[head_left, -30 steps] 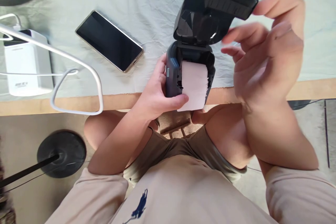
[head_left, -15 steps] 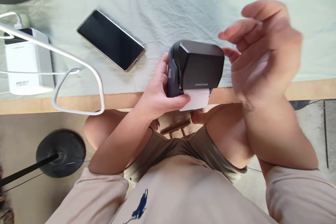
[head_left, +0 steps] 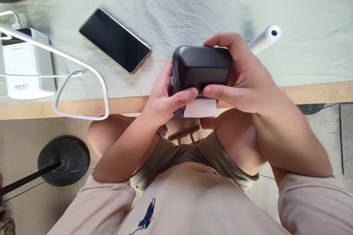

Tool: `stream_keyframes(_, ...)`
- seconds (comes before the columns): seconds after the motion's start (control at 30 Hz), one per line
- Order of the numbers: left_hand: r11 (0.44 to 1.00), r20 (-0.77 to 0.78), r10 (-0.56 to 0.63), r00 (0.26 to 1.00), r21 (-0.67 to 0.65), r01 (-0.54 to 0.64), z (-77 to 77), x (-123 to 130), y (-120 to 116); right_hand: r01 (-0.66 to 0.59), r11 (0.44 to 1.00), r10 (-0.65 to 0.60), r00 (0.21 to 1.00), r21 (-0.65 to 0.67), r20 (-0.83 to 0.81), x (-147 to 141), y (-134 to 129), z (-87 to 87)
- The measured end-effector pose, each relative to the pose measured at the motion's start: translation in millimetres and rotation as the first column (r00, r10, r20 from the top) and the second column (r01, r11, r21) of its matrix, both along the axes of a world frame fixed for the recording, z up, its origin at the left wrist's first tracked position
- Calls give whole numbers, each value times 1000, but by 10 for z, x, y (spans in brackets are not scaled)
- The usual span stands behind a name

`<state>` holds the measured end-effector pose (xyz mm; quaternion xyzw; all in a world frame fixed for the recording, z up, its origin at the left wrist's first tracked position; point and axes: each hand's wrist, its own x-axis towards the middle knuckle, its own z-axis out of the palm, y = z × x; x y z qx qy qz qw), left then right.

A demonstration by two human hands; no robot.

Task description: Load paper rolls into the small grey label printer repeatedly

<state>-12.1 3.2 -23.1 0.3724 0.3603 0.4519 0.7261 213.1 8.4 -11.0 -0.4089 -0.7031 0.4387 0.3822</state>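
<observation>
A small black printer-like device [head_left: 204,66] is held at the table's front edge. A white paper strip [head_left: 200,108] sticks out of its near side. My left hand [head_left: 168,97] wraps its left side, thumb on the front of the lid. On the right side, my right hand [head_left: 239,77] grips it with the fingers over the far corner and the thumb on the lid's lower edge. The two thumb tips are close together but apart. Behind my right hand lies a white roll [head_left: 266,38] with a dark core, its near end hidden.
A phone [head_left: 115,40] lies face up on the light cloth [head_left: 171,0]. At the left are a white power block [head_left: 29,66] and a looped white cable [head_left: 95,71]. Below the table stands a round black base [head_left: 64,161].
My right hand has come down and left onto the device and closed on it. The lid now looks pressed down and tilted differently. The white roll has come into view.
</observation>
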Motion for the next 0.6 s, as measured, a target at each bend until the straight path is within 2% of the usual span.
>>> stream_keyframes(0.1,998,89,-49,995,55,44,0,66,8,58,998,-58,998,19,-3,-25,28,-75)
stream_keyframes(0.23,997,108,21,994,66,-28,-4,126,20,116,988,-111,992,98,-56,16,52,-87)
stream_keyframes(0.3,996,128,24,992,86,-35,3,133,24,56,988,-45,996,144,-77,63,47,-26)
stream_keyframes(0.37,996,165,21,986,83,-35,16,134,26,-47,988,48,999,147,-2,102,30,48)
stream_keyframes(0.43,998,170,33,985,55,-43,28,136,28,-92,986,78,992,142,100,123,12,98)
stream_keyframes(0.53,999,96,42,994,5,-43,26,136,36,7,962,-45,990,274,132,136,11,120)
stream_keyframes(0.6,999,50,34,998,-10,-33,12,132,41,126,888,-193,975,442,111,152,28,137)
